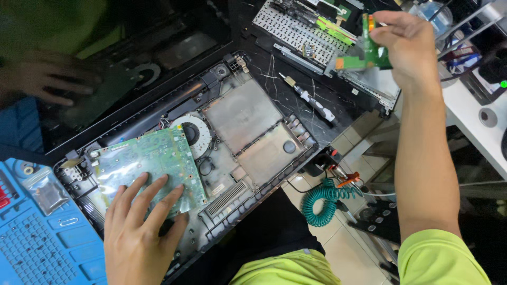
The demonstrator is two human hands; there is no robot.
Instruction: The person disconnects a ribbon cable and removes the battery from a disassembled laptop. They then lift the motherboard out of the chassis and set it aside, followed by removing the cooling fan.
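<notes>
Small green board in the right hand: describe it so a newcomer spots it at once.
Start at the opened laptop base on the dark table, then look up right to the detached keyboard. Above its right end, the right hand pinches the small green board. Unlike the large motherboard under the left hand, it is narrow and lifted off the table.

An open laptop base (248,132) fills the middle of the dark table. Its right half lies bare — shallow flat metal panels with nothing standing on them. The left half is covered by a green circuit board (150,163) with the left hand (140,232) pressed flat on it. Far right, a screwdriver (309,97) and a keyboard panel (296,31) crowd the surface (the right hand (406,45) hovers above them). Far left, another person's hand (45,76) blocks the way.
</notes>
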